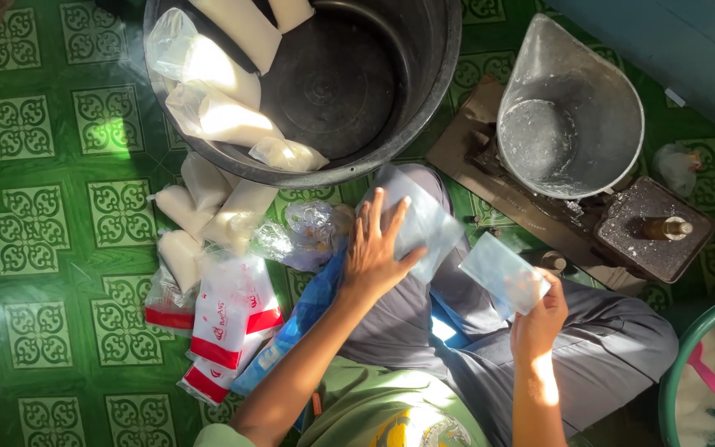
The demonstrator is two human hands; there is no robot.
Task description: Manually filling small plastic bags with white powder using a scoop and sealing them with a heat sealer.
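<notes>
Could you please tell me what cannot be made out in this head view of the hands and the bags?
- Left hand: it covers the stack of clear bags, so their count is hidden.
- Right hand: the clear bag it holds is blurred; contents unclear.
- Black tub: cut off by the top edge.
- Green basin: cut off by the right edge.

We see a green patterned tile floor (pixel 43 248) carrying everything. Beyond the left hand (pixel 372 257) sits a black tub (pixel 432 74); left of that hand lie filled white bags (pixel 200 207) and red-and-white packets (pixel 229 323). Beyond the right hand (pixel 539 319) a scale (pixel 622 223) rests on cardboard (pixel 473 157).
</notes>
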